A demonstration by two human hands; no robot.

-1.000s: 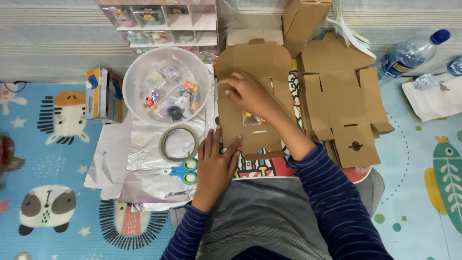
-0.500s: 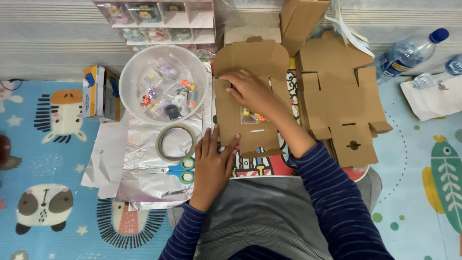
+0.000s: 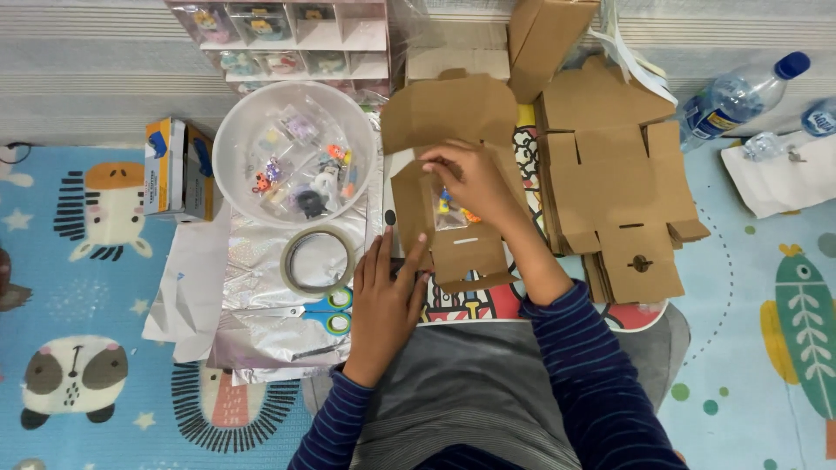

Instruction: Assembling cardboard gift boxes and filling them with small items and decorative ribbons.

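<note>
The left hand [image 3: 383,309] lies spread and flat on the near edge of the small cardboard box [image 3: 453,244] to steady it, while the right hand [image 3: 475,178] pinches a clear toy packet [image 3: 451,209] just above it.

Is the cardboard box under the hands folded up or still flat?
Partly folded: the cardboard box has its lid flap open, side walls half raised.

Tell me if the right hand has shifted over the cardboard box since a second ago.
Barely, if at all. The right hand stays on the flat cardboard box, still level with the clear bowl; any slight shift matches the camera's own.
</note>
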